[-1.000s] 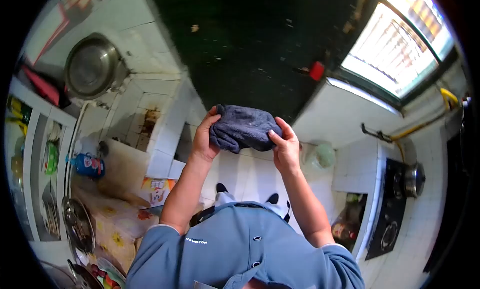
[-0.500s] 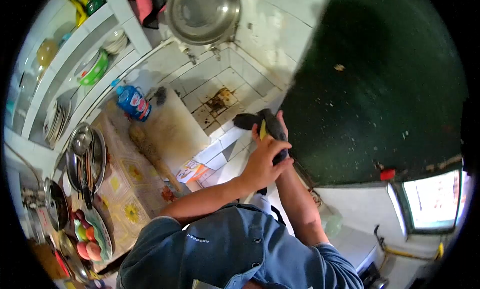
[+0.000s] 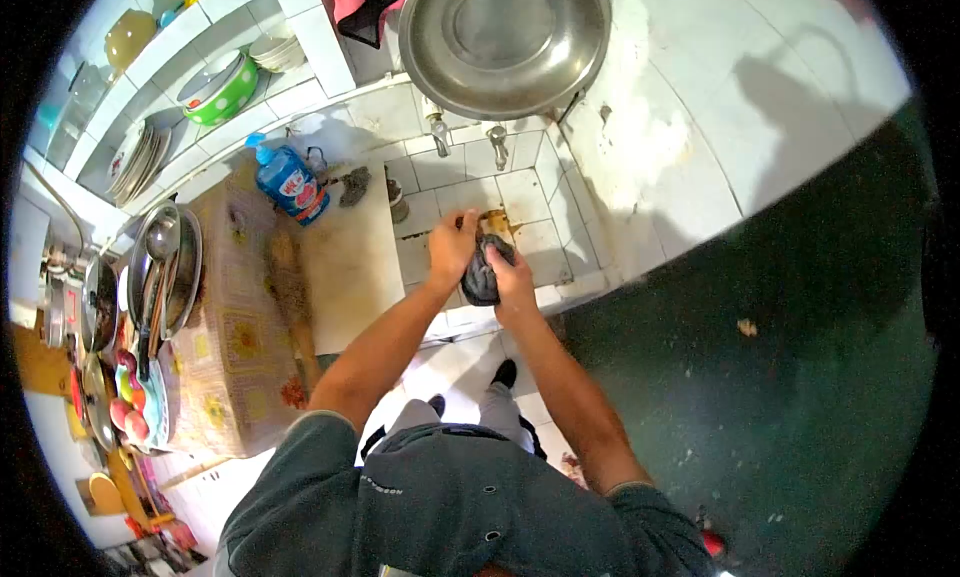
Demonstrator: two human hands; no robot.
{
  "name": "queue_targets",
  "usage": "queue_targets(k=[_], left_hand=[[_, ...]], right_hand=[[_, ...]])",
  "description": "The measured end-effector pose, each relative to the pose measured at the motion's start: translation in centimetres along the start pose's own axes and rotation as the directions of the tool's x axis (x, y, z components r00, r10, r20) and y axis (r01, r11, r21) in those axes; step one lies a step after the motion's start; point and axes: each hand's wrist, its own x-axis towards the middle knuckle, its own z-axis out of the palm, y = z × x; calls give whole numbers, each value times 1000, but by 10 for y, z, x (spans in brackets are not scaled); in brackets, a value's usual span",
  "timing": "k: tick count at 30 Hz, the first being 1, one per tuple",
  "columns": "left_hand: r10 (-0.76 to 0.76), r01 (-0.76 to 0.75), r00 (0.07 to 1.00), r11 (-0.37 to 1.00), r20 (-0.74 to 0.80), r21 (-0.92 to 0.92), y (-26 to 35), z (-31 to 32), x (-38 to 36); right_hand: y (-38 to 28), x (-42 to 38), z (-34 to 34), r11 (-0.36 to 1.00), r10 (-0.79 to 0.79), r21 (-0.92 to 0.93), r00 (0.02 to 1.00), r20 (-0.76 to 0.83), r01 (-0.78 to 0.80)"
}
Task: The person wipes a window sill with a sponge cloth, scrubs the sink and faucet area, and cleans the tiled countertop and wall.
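Note:
My right hand grips a bunched dark grey cloth-like item, thumb lying across it. Close against its left side is my left hand, fingers curled; what they hold is hidden. Both hands are over the front of a white tiled sink. Brown stains mark the sink floor just beyond my fingers. Two metal taps stick out of the back wall of the sink.
A large metal basin stands above the taps. On the left ledge are a blue soap bottle and a dark scourer. Further left, a cloth-covered table carries a pan with ladles and a fruit plate.
My view has swung toward the sink. Both hands and the dark item have moved from beside the dark green surface to over the sink. The item's yellow patch no longer shows.

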Motion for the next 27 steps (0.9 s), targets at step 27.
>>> queue_targets(k=[27], left_hand=[[-316, 633, 768, 507, 557, -585, -92, 92, 145]], right_hand=[[-103, 169, 29, -380, -191, -815, 825, 532, 437]])
